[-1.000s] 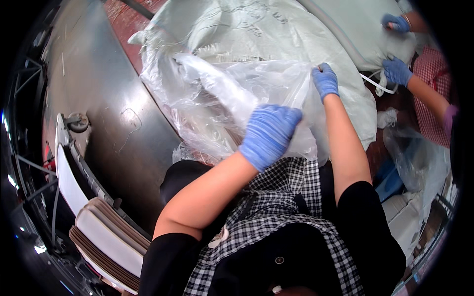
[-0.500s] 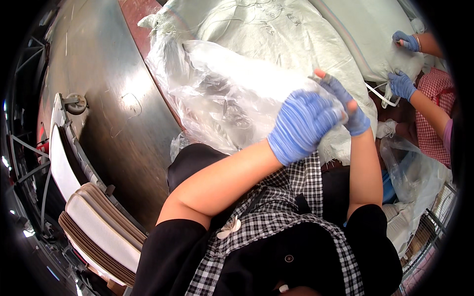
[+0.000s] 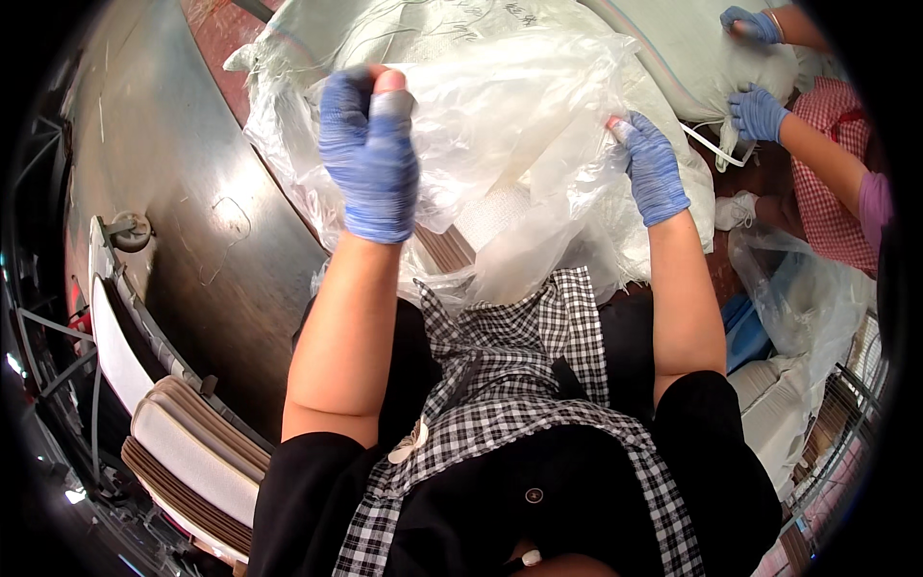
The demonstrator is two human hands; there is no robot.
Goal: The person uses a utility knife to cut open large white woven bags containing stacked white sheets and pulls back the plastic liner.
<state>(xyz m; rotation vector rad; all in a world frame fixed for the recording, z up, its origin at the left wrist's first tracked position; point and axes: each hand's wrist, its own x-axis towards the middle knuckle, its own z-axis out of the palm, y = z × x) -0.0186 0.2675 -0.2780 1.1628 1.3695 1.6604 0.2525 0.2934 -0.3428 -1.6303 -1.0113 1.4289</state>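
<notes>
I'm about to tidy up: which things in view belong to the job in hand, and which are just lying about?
In use: clear plastic, pinched by the right hand; left hand at its edge; white woven sack behind it.

Apparently lying about: brown-edged stack, lower left; loose plastic, right; blue object near it.

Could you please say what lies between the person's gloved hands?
In the head view, clear plastic film lies between the left hand and right hand.

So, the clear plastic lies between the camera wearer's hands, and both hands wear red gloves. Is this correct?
Not the colour: the gloves are blue, as the head view shows. The clear plastic does lie between the left hand and the right hand.
</notes>
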